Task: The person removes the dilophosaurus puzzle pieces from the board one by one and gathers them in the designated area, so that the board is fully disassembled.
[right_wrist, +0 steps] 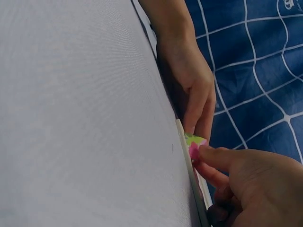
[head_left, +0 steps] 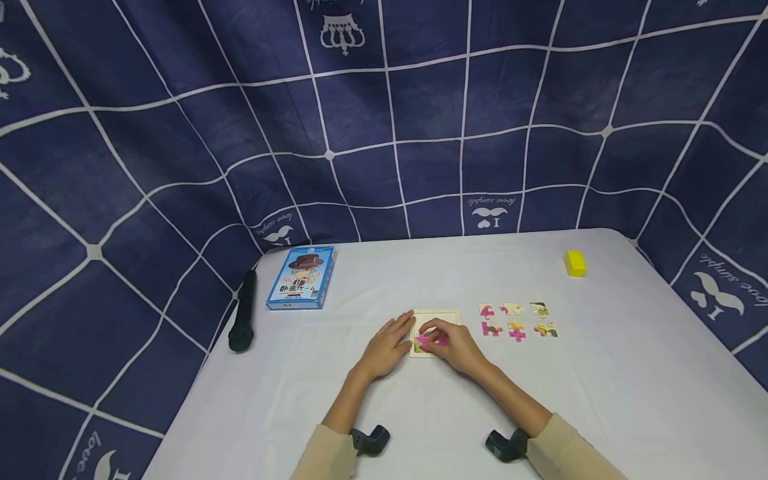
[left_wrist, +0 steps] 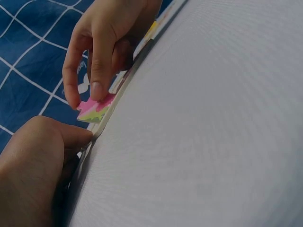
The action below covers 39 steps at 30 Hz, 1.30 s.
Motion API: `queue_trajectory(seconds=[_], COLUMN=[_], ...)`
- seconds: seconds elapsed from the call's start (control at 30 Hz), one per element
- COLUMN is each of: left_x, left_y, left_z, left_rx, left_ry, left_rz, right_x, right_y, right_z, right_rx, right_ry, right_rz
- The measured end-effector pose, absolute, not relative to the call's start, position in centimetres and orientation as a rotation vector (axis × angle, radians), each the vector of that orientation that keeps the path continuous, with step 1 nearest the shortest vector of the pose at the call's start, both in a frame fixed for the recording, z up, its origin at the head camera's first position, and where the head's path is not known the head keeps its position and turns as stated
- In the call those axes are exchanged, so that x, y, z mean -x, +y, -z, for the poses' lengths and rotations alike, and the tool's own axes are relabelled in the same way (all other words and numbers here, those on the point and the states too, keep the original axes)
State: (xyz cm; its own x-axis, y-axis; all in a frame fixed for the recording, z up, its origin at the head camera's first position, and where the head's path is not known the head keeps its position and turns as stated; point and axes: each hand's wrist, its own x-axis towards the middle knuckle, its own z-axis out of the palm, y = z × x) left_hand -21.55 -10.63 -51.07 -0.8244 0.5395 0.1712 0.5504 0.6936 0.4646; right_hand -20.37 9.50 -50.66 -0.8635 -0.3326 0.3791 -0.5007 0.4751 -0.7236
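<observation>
A small pale wooden puzzle tray (head_left: 437, 313) lies on the white table between the hands. The left hand (head_left: 386, 348) rests at its left edge with fingers extended, the thumb (left_wrist: 78, 136) touching the rim near the corner. Over the tray's lower left part, the right hand (head_left: 459, 347) pinches a pink and green jigsaw piece (left_wrist: 94, 111) between thumb and fingers. In the left wrist view this piece is tilted above the rim. Another pink patch (head_left: 443, 341) shows in the tray under the right hand, which hides much of the inside.
Several loose jigsaw pieces (head_left: 492, 329) lie in two rows right of the tray. A yellow block (head_left: 575, 263) sits at the far right. Back left are a blue card-game box (head_left: 302, 278) and a black microphone-like object (head_left: 243, 320). A dark blue curtain (head_left: 420, 120) surrounds the table.
</observation>
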Motion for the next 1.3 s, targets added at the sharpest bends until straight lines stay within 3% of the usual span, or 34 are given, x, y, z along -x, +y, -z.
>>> queue_trajectory(seconds=[0.47, 0.67, 0.97, 1.3], left_x=[21.1, 21.2, 21.4, 21.3], left_y=[-10.6, -10.5, -10.5, -10.4], left_z=[51.2, 51.2, 51.0, 51.0], left_rx=[0.922, 0.923, 0.901, 0.892], left_ry=[-2.889, -2.877, -2.874, -2.867], left_rz=[0.798, 0.756, 0.765, 0.785], right_x=[19.9, 19.7, 18.8, 17.4], right_y=[9.6, 10.6, 15.7, 21.0], right_z=[50.5, 48.7, 46.4, 47.1], right_rx=[-0.736, -0.664, -0.539, -0.435], right_ry=[-2.475, -2.472, -2.499, -2.639], right_rz=[-1.502, -1.504, -1.447, -1.445])
